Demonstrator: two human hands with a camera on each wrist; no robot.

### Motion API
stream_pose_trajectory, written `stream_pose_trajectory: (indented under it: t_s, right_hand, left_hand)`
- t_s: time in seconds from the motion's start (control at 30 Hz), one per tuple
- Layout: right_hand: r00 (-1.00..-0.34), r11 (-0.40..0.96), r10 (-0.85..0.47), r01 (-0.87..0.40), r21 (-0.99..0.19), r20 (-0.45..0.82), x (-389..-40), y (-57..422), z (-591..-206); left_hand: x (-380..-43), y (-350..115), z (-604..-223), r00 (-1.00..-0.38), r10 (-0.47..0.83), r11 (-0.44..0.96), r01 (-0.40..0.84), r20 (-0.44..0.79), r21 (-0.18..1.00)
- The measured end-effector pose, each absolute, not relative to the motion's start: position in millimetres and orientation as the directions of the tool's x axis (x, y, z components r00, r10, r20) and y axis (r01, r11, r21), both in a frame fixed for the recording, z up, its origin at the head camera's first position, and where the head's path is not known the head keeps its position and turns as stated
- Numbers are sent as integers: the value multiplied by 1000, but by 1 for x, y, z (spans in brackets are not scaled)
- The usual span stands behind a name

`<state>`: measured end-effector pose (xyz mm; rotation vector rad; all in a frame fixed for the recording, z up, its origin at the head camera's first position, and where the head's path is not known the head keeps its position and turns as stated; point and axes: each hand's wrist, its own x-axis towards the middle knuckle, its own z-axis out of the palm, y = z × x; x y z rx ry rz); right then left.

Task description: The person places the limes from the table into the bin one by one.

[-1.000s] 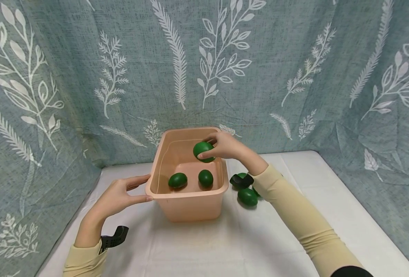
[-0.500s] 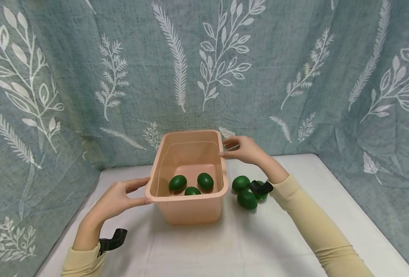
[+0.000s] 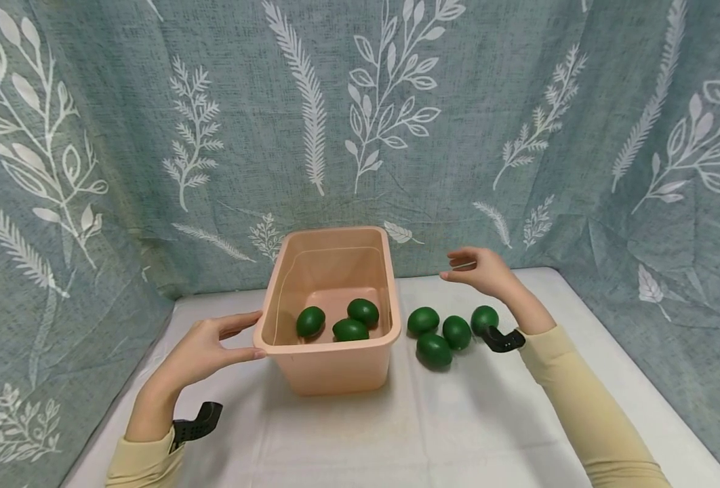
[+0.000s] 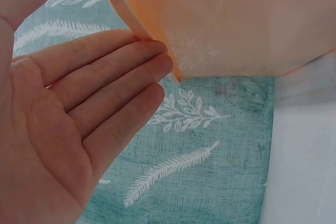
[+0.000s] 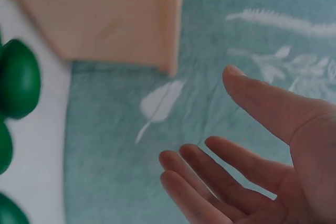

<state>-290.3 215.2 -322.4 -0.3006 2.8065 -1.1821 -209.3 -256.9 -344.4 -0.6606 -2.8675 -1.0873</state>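
Note:
A peach plastic bin (image 3: 342,369) stands mid-table in the head view, with three smooth green oval fruits (image 3: 363,312) on its floor. At the bin's left side is my left hand (image 3: 210,347); its straight fingertips touch the rim, as the left wrist view also shows on the bin wall (image 4: 226,24). My right hand (image 3: 482,271) hovers to the right of the bin, holding nothing, fingers relaxed and thumb apart. Several more green oval fruits (image 3: 434,350) lie on the table between the bin and my right forearm. One of them (image 3: 485,318) sits close by the right wrist strap.
A white cloth (image 3: 335,440) covers the table. Behind it and at both sides hangs a blue-green curtain (image 3: 262,135) printed with white leaves. Black wrist mounts (image 3: 198,423) are strapped on both arms.
My right hand has let go of a green fruit inside the bin and moved out to the right. The fruit has rolled beside the other two. The left hand stays at the rim.

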Motion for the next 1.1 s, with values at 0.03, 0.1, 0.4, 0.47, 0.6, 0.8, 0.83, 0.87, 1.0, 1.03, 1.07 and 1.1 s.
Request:
stream_pose_trajectory:
  t_s: [0.03,0.1,0.4,0.47,0.6,0.8,0.83,0.87,1.0,1.03,1.07,1.1]
  right_hand:
    - [-979,686,-202,-140,-714,-3,-290,220,-326]
    - [-983,692,-182,-119,-712,-13,-289,230,-334]
    - [-994,732,-78,-3,-682,-79,-282,258,-368]
    - [-995,738,-61,9,-674,-80,-280,261,-375]
    - [-996,747,-21,40,-663,-84,-277,268,-387]
    - [-985,754,110,168,-635,-130,-272,271,-403]
    - [-981,752,137,194,-630,-139,-271,271,-406]
    - [-977,751,157,215,-625,-148,-271,270,-408]
    - [-964,744,208,267,-613,-168,-269,266,-419]
    - [-962,742,214,274,-612,-170,-269,264,-422]
    - [-961,739,218,276,-614,-170,-269,263,-424]
    - [-960,737,222,278,-616,-168,-269,261,-427]
  left_hand:
    - [-209,-257,-344,-911,383,670,386,150,634]
    - [-209,-257,-344,-911,384,668,386,151,636]
    - [-208,-257,-346,-908,385,663,398,167,634]
    - [-208,-257,-346,-908,384,662,396,166,636]
    - [-208,-257,-345,-910,384,665,391,158,636]
    - [-209,-256,-344,-909,387,660,389,152,643]
    - [-209,-256,-344,-909,388,658,389,153,645]
    - [-210,-256,-344,-909,388,656,389,152,646]
    - [-211,-256,-345,-907,391,655,393,155,646]
    - [-211,-257,-345,-907,390,655,393,157,645]
    - [-211,-257,-345,-907,389,657,394,158,643]
    - [-211,-257,-345,-907,389,657,395,160,642]
